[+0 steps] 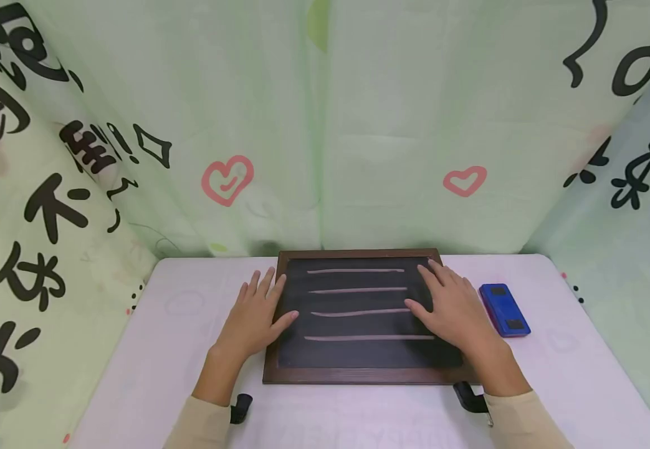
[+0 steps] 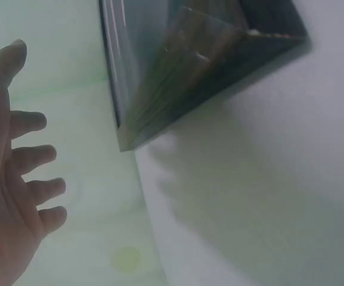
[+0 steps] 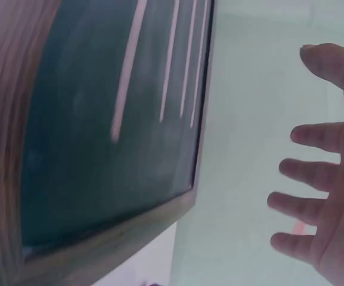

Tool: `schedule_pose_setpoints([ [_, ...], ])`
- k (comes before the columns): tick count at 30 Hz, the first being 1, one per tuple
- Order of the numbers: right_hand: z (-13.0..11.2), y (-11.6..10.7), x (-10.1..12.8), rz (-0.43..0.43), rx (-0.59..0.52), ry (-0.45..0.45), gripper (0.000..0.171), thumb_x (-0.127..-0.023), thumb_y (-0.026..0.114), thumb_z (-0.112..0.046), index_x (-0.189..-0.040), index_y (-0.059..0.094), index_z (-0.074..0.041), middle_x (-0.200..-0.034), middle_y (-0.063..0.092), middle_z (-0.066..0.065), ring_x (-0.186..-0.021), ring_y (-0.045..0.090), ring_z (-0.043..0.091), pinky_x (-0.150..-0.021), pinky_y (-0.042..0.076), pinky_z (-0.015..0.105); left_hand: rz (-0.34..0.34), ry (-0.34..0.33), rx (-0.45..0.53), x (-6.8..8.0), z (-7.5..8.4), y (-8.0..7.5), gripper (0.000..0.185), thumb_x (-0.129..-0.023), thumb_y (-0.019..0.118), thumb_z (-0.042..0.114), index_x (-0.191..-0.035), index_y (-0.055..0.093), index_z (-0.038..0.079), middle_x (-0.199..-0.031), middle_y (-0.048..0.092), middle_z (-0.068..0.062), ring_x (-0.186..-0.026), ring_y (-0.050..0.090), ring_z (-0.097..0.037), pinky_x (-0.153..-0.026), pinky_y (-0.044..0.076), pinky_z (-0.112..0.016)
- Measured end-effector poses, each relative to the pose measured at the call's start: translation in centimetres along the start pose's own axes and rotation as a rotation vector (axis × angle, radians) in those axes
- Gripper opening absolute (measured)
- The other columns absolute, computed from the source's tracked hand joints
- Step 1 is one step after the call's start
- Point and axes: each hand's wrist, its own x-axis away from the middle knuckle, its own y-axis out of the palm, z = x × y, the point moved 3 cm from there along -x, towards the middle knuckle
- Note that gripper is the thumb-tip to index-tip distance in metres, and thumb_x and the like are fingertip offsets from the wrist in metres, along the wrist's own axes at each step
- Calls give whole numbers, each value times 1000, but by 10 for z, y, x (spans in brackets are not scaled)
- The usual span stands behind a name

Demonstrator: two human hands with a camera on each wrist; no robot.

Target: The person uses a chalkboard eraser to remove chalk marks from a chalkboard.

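A chalkboard point(image 1: 358, 355) in a brown wooden frame lies on the white table, with several pale pink chalk lines drawn across it. My left hand point(image 1: 254, 318) is spread over its left edge, fingers extended and thumb reaching over the dark surface. Over the right edge is my right hand point(image 1: 450, 305), fingers apart, its thumb overlapping the ends of some lines. In the left wrist view, the left hand point(image 2: 5, 202) shows a gap from the board's corner point(image 2: 177, 71). The right wrist view likewise has the right hand point(image 3: 338, 190) apart from the chalkboard point(image 3: 100, 190). Neither hand holds anything.
A blue oblong block point(image 1: 505, 308) with two dark patches lies on the table point(image 1: 190, 330), right of the chalkboard. Pale green curtains point(image 1: 381, 125) with hearts and black lettering surround the table's back and sides. Black straps point(image 1: 240, 408) show at both wrists.
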Motion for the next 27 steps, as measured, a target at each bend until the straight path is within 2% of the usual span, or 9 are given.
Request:
schedule_pose_setpoints([
  [4,11,0,1,42,-14,-26,76,-94,69,-44,-151,48,3,-156,43,29,-141,44,50,-117,37,66,0,7,8,-4,-5,6,83,-101,54,59,-162,34,7,-168,28,-22,-156,24,-47,-125,25,-62],
  [12,36,0,5,10,-107,-28,73,-95,71,-37,-153,46,0,-157,40,28,-140,42,52,-112,39,71,14,33,25,-7,-13,14,78,-102,56,55,-159,40,4,-163,37,-24,-152,33,-47,-124,31,-58],
  [22,72,1,13,12,-202,-10,67,-97,71,-31,-148,47,5,-153,40,31,-138,39,53,-109,37,73,-30,10,129,-6,-25,19,73,-105,55,50,-159,39,3,-164,35,-23,-152,34,-46,-124,30,-58],
  [27,90,6,23,57,-234,-26,62,-94,75,-25,-143,52,5,-146,46,31,-133,43,52,-105,39,71,-64,0,152,-2,-29,28,72,-105,56,47,-159,38,2,-164,35,-23,-152,33,-46,-124,31,-59],
])
